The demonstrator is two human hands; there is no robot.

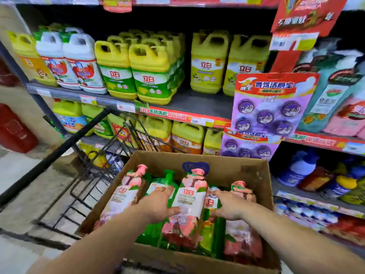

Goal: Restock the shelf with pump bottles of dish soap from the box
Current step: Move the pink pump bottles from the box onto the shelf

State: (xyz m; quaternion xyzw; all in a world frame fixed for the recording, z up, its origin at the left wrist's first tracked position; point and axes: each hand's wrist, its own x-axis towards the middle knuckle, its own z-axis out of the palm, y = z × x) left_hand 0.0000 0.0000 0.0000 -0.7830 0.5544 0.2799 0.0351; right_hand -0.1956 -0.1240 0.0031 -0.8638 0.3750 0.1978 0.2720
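Observation:
An open cardboard box [233, 167] sits on a black wire cart and holds several pink and green pump bottles of dish soap lying on their sides. My left hand [158, 204] wraps around the left side of the middle pink pump bottle [190, 196]. My right hand [231, 206] rests on the bottles to its right, fingers around a small pink bottle [211, 200]. Another pink bottle [124, 192] lies at the box's left and one more [242, 191] at its right. A green bottle [164, 184] lies between them.
The shelf [197, 103] ahead carries yellow and white detergent jugs, with a gap between the two yellow groups. More jugs fill the lower shelf. The cart's black handle [65, 143] runs diagonally at left. Purple hanging packs [270, 107] and red signs stand at right.

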